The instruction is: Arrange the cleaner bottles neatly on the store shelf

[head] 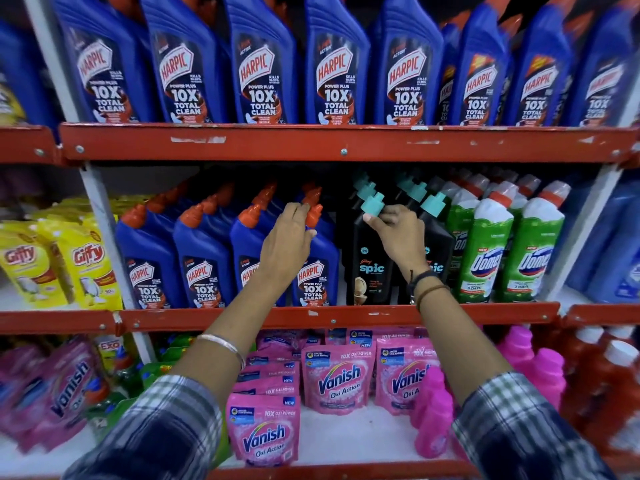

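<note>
On the middle shelf (pixel 311 315) stand rows of blue Harpic bottles with orange caps, black Spic bottles with teal caps, and green Domex bottles (pixel 485 251). My left hand (pixel 289 242) grips the neck of the rightmost front blue Harpic bottle (pixel 317 271), just below its orange cap. My right hand (pixel 398 233) holds the neck of the front black Spic bottle (pixel 369 268), fingers right under its teal cap (pixel 372 204). Both bottles stand upright at the shelf's front edge, side by side.
The top shelf (pixel 346 142) holds a row of large blue Harpic bottles. Yellow Giffy pouches (pixel 86 265) sit left of the upright post. Below are pink Vanish pouches (pixel 337 375), pink bottles (pixel 433 410) and red bottles at the right.
</note>
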